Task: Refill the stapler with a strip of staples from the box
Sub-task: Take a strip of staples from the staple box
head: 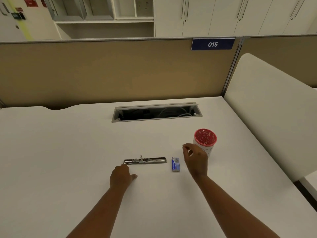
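A silver stapler (145, 160) lies opened out flat on the white desk (68, 152), stretched left to right. My left hand (121, 176) rests on the desk just in front of its left end, fingertips touching that end and thumb spread to the right. A small blue staple box (175, 164) lies just right of the stapler. My right hand (195, 158) hovers above the desk to the right of the box. Its thumb and forefinger pinch together on what looks like a short strip of staples, too small to see clearly.
A white cup with a red patterned lid (205, 140) stands behind my right hand. An open cable tray (156, 112) is sunk into the desk further back. A tan partition (111, 69) closes off the far edge, and a white divider (267, 109) the right side.
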{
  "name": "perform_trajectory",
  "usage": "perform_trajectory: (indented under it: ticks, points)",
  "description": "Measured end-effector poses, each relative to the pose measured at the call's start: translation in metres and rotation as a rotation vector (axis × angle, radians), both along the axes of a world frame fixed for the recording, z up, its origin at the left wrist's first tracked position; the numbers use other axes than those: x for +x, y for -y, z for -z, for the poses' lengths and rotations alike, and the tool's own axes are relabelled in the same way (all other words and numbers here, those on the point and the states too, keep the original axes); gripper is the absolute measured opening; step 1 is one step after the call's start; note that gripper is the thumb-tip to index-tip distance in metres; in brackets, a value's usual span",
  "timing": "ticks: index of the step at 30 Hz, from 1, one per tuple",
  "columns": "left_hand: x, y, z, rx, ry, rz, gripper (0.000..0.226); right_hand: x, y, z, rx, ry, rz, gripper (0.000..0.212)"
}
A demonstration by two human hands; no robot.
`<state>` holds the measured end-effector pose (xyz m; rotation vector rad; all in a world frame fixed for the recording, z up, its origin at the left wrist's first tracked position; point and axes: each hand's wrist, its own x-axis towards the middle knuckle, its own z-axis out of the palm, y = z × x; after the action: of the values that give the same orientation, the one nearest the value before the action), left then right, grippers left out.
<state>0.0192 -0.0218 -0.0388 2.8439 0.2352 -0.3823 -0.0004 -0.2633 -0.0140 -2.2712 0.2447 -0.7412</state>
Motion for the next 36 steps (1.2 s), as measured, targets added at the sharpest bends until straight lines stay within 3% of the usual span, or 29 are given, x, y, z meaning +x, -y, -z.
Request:
perform_trajectory:
  ticks: [2, 4, 6, 8, 12, 14, 16, 18, 21, 24, 27, 31, 36]
  points:
    - [0.0, -0.003, 0.0, -0.008, 0.009, 0.012, 0.041, 0.0, -0.008, 0.017, 0.071, -0.255, 0.007, 0.016]
    - [0.0, -0.004, 0.001, 0.002, 0.026, 0.026, 0.038, 0.0, -0.015, 0.031, 0.043, -0.496, 0.003, 0.04]
    - [-0.001, -0.005, 0.004, -0.001, 0.061, 0.022, 0.036, -0.001, -0.019, 0.04, 0.015, -0.605, -0.01, 0.055]
    - [-0.004, -0.005, 0.006, -0.068, 0.118, -0.031, 0.035, 0.0, -0.023, 0.046, -0.026, -0.632, -0.018, 0.057]
    - [-0.013, 0.002, 0.006, -0.314, 0.361, -0.204, 0.021, 0.001, -0.026, 0.046, -0.004, -0.576, 0.044, 0.035]
    - [-0.014, 0.012, 0.0, -0.427, 0.491, -0.201, 0.006, 0.001, -0.026, 0.043, 0.067, -0.516, 0.061, 0.036]
    - [-0.011, 0.027, -0.006, -0.621, 0.517, -0.166, 0.014, 0.001, -0.027, 0.036, 0.143, -0.433, 0.051, 0.04]
    - [-0.008, 0.044, -0.013, -0.895, 0.417, -0.17, 0.016, 0.0, -0.03, 0.028, 0.227, -0.357, 0.011, 0.045]
    - [-0.009, 0.067, -0.02, -1.242, 0.113, -0.242, 0.017, -0.003, -0.039, 0.015, 0.304, -0.271, -0.081, 0.048]
    - [-0.015, 0.078, -0.024, -1.518, -0.169, -0.391, 0.032, -0.013, -0.049, 0.008, 0.292, -0.22, -0.188, 0.042]
    - [-0.018, 0.08, -0.025, -1.72, -0.259, -0.558, 0.04, -0.02, -0.059, 0.009, 0.244, -0.233, -0.265, 0.034]
    - [-0.014, 0.072, -0.028, -1.837, -0.222, -0.639, 0.037, -0.024, -0.067, 0.008, 0.216, -0.246, -0.377, 0.039]
    - [-0.01, 0.062, -0.036, -1.763, -0.188, -0.58, 0.042, -0.027, -0.067, 0.009, 0.168, -0.19, -0.51, 0.035]
